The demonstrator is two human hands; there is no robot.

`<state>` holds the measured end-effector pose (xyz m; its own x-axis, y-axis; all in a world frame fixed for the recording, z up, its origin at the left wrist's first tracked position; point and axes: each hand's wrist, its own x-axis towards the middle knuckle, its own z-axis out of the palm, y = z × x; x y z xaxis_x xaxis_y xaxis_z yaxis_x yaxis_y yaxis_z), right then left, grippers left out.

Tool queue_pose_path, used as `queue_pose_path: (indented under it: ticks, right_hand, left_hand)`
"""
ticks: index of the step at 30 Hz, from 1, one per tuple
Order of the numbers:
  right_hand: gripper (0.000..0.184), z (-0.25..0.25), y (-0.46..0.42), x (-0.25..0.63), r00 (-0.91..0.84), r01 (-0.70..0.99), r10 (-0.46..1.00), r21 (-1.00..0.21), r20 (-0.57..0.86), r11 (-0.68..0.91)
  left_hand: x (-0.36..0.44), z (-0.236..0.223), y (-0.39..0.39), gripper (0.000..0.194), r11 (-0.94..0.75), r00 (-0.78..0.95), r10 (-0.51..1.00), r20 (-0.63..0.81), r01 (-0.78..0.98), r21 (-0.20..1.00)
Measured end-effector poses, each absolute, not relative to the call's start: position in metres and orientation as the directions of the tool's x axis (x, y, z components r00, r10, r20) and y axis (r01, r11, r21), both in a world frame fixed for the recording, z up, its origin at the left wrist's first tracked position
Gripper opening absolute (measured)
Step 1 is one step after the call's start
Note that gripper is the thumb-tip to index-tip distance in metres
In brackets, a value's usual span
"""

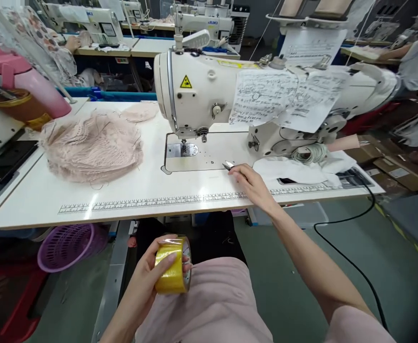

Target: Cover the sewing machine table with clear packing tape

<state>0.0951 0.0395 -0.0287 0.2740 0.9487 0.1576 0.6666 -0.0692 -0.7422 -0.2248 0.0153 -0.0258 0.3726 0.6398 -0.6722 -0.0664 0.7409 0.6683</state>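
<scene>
My left hand [147, 271] is wrapped around a roll of yellow packing tape [173, 267], fingers through its core, above my lap. On the sewing table [180, 186], my right hand [253, 183] is closed on a small pair of thread snips [228, 165]; their pointed metal tips stick out past the fingers and the rest is hidden. The snips lie just in front of the bed of the white sewing machine [194, 90], to the right of its needle and presser foot. A pile of pale pink lacy fabric [94, 143] rests to the left of the machine.
A ruler strip [151, 202] runs along the front table edge. White cloth [290, 169] and a coil of pale cord [309, 153] lie at the right. A purple basket [71, 245] stands below left, a black cable [341, 243] hangs at right, and a pink bottle [33, 81] stands far left.
</scene>
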Motion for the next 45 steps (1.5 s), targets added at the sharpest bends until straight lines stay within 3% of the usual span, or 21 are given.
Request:
queue_pose_path:
  ticks: [5,10,14,16,19,22,27,31,37,45]
  right_hand:
    - [0.032,-0.032,0.066,0.121,0.333,0.85,0.915,-0.493,0.227,-0.187]
    - [0.032,-0.033,0.077,0.127,0.36,0.877,0.873,-0.439,0.328,-0.197]
    - [0.032,-0.027,0.066,0.118,0.328,0.872,0.805,-0.487,0.495,-0.056]
    - [0.029,-0.023,0.056,0.11,0.353,0.769,0.824,-0.639,0.443,0.014]
    - [0.023,-0.016,0.039,0.095,0.399,0.469,0.89,-0.883,0.219,0.007]
    - [0.021,-0.012,0.029,0.081,0.369,0.16,0.929,-0.987,0.041,-0.02]
    - [0.017,-0.017,0.024,0.071,0.285,-0.23,0.951,-0.972,-0.12,-0.053]
    - [0.018,-0.026,0.023,0.072,0.222,-0.435,0.951,-0.894,-0.217,-0.103]
    - [0.013,-0.029,0.023,0.069,0.249,-0.527,0.948,-0.849,-0.199,-0.04]
    - [0.02,-0.028,0.027,0.057,0.339,-0.556,0.916,-0.831,-0.214,0.012]
  left_hand:
    - [-0.227,-0.027,0.016,0.073,0.728,0.316,0.672,-0.67,-0.12,0.674]
    - [-0.231,-0.03,0.018,0.076,0.733,0.318,0.666,-0.674,-0.111,0.671]
    - [-0.234,-0.031,0.02,0.076,0.748,0.312,0.651,-0.692,-0.109,0.655]
    - [-0.235,-0.031,0.021,0.075,0.751,0.318,0.647,-0.693,-0.109,0.651]
    - [-0.236,-0.032,0.021,0.074,0.752,0.327,0.645,-0.69,-0.114,0.649]
    - [-0.236,-0.033,0.02,0.073,0.748,0.315,0.651,-0.691,-0.111,0.654]
    - [-0.234,-0.034,0.019,0.076,0.751,0.301,0.648,-0.7,-0.1,0.653]
    - [-0.231,-0.032,0.019,0.077,0.757,0.286,0.644,-0.709,-0.101,0.646]
    - [-0.23,-0.032,0.02,0.076,0.741,0.284,0.659,-0.697,-0.089,0.665]
    - [-0.23,-0.033,0.021,0.075,0.748,0.285,0.65,-0.704,-0.078,0.659]
